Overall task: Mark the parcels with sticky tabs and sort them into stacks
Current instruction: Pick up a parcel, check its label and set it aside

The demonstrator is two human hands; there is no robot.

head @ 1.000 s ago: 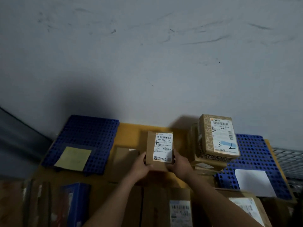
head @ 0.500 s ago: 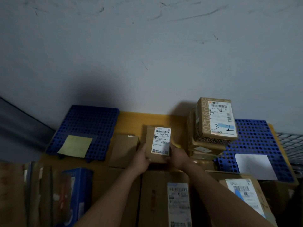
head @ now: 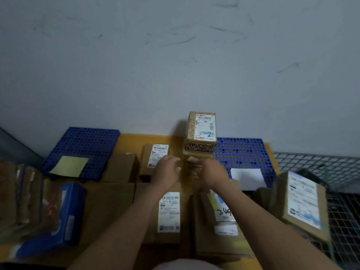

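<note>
Both hands are low centre over the yellow table [head: 136, 139], and both are motion-blurred. Left hand [head: 168, 172]: fingers loose and part spread, pointing to 2 o'clock, and we see nothing in it. It overlaps the lower right corner of the small parcel [head: 154, 155]. That parcel stands at 11 o'clock from the left hand with its white label facing us, just beside a plain brown box [head: 120, 167] at its 9 o'clock. Right hand [head: 212, 174]: back of the hand to the camera, aimed at 11 o'clock toward the foot of the stack [head: 200, 148]. Its fingers are blurred, so we can't tell if it grips anything. The stack sits at 12 o'clock from the right hand, against the wall [head: 175, 55]. Its top box [head: 202, 125] has a label with a blue tab [head: 203, 132] and "3-2" handwritten. Left blue mat [head: 83, 141] is at 9 o'clock, with a yellow-green note [head: 69, 166] on it. Right blue mat [head: 243, 151] is at 3 o'clock of the stack, with a white sheet [head: 247, 177] on it. Between the forearms, at 6 o'clock, lies a long parcel [head: 169, 211], label up. At its 3 o'clock is a parcel marked "24" [head: 224, 213]. At 4 o'clock is a tilted parcel [head: 303, 203] with blurred handwriting, beside a wire basket [head: 321, 164]. At 8 o'clock is a blue carton [head: 68, 209].
</note>
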